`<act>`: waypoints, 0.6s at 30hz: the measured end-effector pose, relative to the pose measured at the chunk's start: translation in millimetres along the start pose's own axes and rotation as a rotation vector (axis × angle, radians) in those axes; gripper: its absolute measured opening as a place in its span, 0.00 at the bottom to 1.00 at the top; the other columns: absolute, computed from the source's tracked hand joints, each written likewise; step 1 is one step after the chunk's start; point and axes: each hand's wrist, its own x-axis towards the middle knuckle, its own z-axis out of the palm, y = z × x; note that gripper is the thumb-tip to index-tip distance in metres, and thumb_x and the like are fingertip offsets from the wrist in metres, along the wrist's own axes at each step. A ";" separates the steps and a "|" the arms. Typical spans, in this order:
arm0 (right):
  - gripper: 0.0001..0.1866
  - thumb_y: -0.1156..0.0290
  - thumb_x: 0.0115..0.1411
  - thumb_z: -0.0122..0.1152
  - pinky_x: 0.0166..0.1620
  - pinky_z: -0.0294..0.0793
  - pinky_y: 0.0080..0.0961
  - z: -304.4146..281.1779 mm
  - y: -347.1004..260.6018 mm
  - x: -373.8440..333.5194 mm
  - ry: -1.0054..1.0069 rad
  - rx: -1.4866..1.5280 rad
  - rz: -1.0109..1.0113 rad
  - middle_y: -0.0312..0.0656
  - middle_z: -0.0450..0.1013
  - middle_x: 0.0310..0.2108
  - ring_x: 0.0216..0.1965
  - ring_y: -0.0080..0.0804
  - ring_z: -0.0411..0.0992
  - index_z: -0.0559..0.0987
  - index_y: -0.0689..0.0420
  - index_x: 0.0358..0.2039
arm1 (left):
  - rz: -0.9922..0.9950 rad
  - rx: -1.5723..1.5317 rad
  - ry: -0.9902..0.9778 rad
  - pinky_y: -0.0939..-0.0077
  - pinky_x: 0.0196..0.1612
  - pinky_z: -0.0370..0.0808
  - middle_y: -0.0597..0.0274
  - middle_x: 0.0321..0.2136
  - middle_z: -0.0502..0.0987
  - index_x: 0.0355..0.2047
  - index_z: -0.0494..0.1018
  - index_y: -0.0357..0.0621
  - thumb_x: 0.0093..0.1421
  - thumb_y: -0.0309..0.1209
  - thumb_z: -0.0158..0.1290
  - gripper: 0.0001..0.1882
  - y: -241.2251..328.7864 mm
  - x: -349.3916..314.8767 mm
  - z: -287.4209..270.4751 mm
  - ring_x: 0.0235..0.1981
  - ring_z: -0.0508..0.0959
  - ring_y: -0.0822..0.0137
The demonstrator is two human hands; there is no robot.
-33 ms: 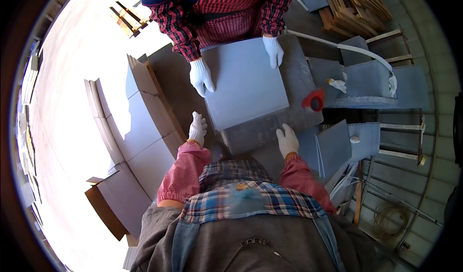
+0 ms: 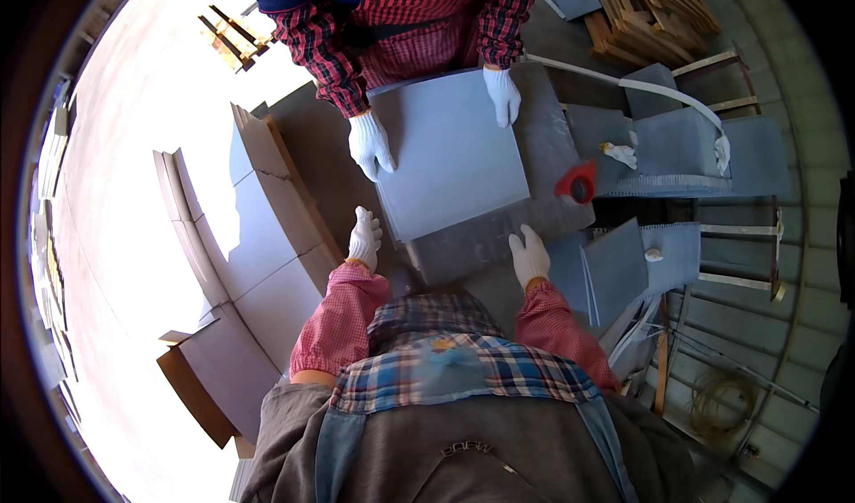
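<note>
A short stack of flat grey sheets (image 2: 454,155) lies on a work table (image 2: 454,249) in front of me. My left hand (image 2: 364,236), in a white knit glove, hovers by the near left corner of the stack, fingers spread and holding nothing. My right hand (image 2: 530,255), gloved too, is held over the table's near edge with its fingers out and nothing in them. Neither hand touches the sheets. Across the table, a co-worker's gloved left hand (image 2: 503,98) rests on the far right edge of the stack, and the gloved right hand (image 2: 370,145) on its left edge.
A red tape roll (image 2: 577,182) sits at the table's right side. Further right are grey sheets on racks (image 2: 681,147), with a white glove (image 2: 621,155) on them. Cartons (image 2: 267,213) line the left. Wooden boards (image 2: 646,8) are piled far right; a wire coil (image 2: 723,405) lies near right.
</note>
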 end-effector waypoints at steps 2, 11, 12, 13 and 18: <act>0.31 0.51 0.70 0.55 0.68 0.65 0.43 -0.2 -2.6 3.2 0.008 0.019 0.026 0.54 0.69 0.67 0.67 0.54 0.67 0.72 0.56 0.67 | 0.014 0.042 -0.013 0.51 0.68 0.63 0.47 0.70 0.66 0.76 0.54 0.41 0.70 0.71 0.36 0.50 0.2 -0.6 3.7 0.68 0.69 0.49; 0.33 0.49 0.70 0.54 0.67 0.65 0.45 5.5 -6.9 9.7 0.013 0.017 0.080 0.55 0.69 0.67 0.66 0.56 0.67 0.69 0.55 0.70 | 0.014 0.061 -0.043 0.48 0.71 0.59 0.45 0.71 0.64 0.74 0.58 0.41 0.69 0.71 0.40 0.50 2.7 -2.4 6.8 0.70 0.65 0.44; 0.34 0.49 0.70 0.55 0.67 0.65 0.45 6.5 -7.2 12.8 0.018 0.015 0.078 0.56 0.69 0.67 0.66 0.57 0.67 0.68 0.55 0.70 | 0.014 0.056 -0.038 0.48 0.71 0.59 0.45 0.70 0.64 0.74 0.59 0.41 0.69 0.71 0.41 0.50 4.3 -2.0 7.1 0.70 0.66 0.44; 0.35 0.49 0.70 0.55 0.67 0.65 0.45 7.5 -7.7 16.3 0.022 0.014 0.075 0.56 0.68 0.67 0.66 0.57 0.67 0.67 0.55 0.70 | 0.027 0.056 -0.073 0.47 0.71 0.59 0.46 0.70 0.65 0.74 0.58 0.41 0.68 0.72 0.41 0.51 6.1 -1.8 7.1 0.70 0.65 0.43; 0.37 0.49 0.69 0.57 0.67 0.66 0.46 6.1 -6.0 48.3 0.103 -0.048 -0.042 0.58 0.67 0.67 0.66 0.57 0.67 0.65 0.58 0.71 | 0.099 0.089 -0.132 0.46 0.68 0.62 0.51 0.68 0.68 0.74 0.59 0.45 0.67 0.70 0.47 0.49 20.8 -24.4 35.9 0.68 0.66 0.50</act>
